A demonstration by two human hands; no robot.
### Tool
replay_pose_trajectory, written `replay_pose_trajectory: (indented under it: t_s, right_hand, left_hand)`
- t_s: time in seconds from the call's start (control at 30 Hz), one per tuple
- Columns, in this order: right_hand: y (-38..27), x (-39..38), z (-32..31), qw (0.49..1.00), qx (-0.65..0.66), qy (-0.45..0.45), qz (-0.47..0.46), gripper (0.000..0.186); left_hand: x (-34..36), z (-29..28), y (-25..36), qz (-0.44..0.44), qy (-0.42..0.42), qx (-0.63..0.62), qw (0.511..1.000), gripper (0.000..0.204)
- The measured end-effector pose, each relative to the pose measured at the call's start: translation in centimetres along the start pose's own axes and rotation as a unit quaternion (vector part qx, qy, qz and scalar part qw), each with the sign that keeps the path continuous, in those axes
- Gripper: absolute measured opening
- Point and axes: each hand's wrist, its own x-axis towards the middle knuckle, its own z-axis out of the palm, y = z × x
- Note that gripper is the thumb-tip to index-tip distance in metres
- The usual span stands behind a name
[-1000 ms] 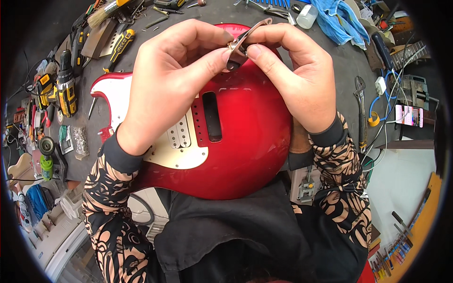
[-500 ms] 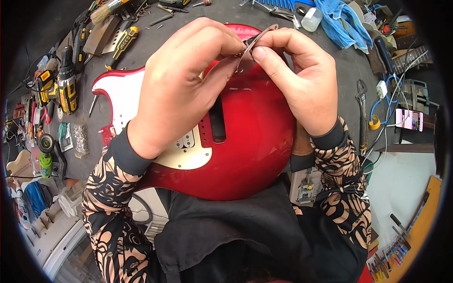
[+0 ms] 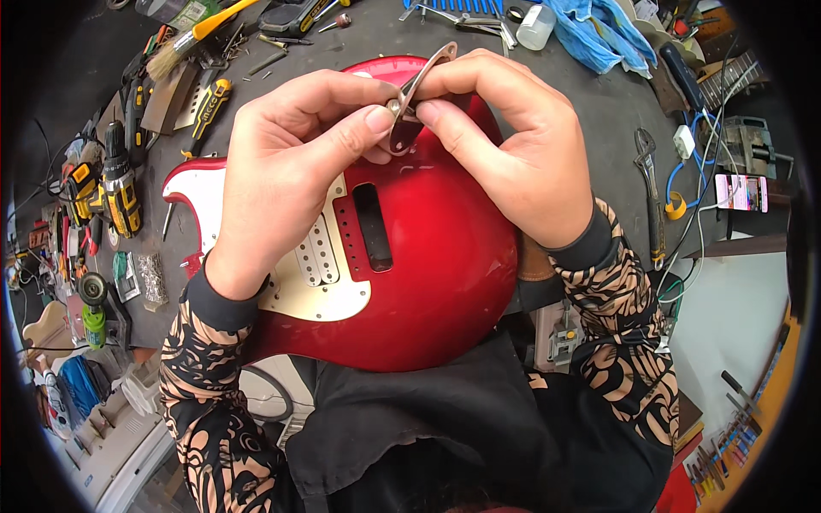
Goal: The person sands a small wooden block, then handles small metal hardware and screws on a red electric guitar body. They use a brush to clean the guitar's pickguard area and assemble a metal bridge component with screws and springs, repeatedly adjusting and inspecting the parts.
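Observation:
Both hands meet above a red electric guitar body (image 3: 445, 248) with a cream pickguard (image 3: 342, 299). Between them is a thin, curved metal jack plate (image 3: 423, 73) with a screw hole at its end, held edge-on to me. My right hand (image 3: 522, 145) is closed, pinching the plate between thumb and forefinger. Closed on the other side, my left hand (image 3: 291, 162) has its thumb and forefinger at a small round metal part (image 3: 393, 106) against the plate, probably the jack. The fingertips hide part of it.
The guitar reaches over the bench edge toward my black apron (image 3: 410, 419). At left lie a yellow cordless drill (image 3: 120, 184), a yellow-handled knife (image 3: 209, 115) and a brush (image 3: 184, 47). Rightward are an adjustable wrench (image 3: 652, 188), a blue cloth (image 3: 603, 34) and a phone (image 3: 741, 192).
Both hands and the plate have shifted slightly left in view. My left hand has turned, so its thumb now shows at the round part. More of the pickguard is visible.

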Motion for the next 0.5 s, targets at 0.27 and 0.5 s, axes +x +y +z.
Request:
replay_pose_trajectory:
  t_s: [0.27,0.5]
  right_hand:
    - [0.2,-0.3,0.3,1.000,0.024,0.005,0.014,0.009]
    - [-0.1,-0.5,0.7,0.993,0.091,0.004,0.077,0.008]
  left_hand:
    - [-0.5,1.0,0.2,0.066,0.039,0.099,0.992,0.015]
    - [0.4,0.2,-0.8,0.315,0.032,0.319,0.893,0.013]
